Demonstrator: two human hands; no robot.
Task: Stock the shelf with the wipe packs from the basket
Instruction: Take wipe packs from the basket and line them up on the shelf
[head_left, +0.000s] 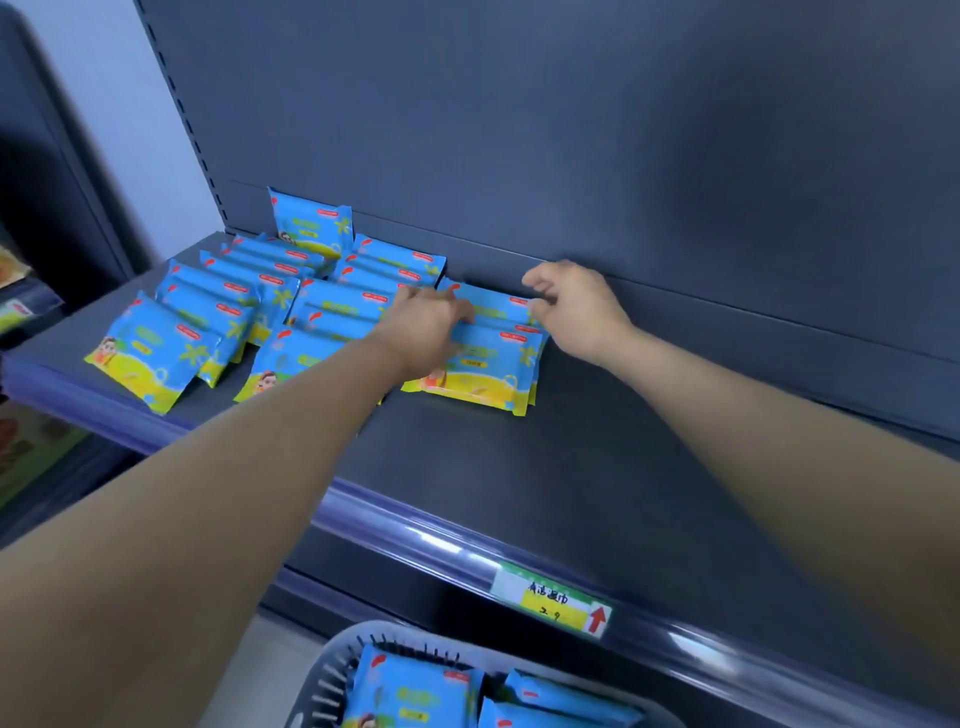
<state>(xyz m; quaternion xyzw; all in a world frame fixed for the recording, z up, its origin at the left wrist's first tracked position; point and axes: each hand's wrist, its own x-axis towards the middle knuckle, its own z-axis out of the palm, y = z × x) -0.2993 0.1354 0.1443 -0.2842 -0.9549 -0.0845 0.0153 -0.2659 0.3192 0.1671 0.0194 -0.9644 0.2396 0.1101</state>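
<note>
Placing step: left hand (431, 332) grips the third row of wipe packs (483, 374) on the shelf (519, 467). Right hand (576, 306) is curled at the row's edge (grip unclear). Next, probably: square the row, fetch more from the basket (332, 670).

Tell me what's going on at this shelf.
A person is stocking the shelf with blue-and-yellow wipe packs. The left hand grips the rightmost row from above. The right hand is at the row's back corner with its fingers curled; whether they pinch a pack is unclear. More rows lie to the left. The basket below holds more packs.
</note>
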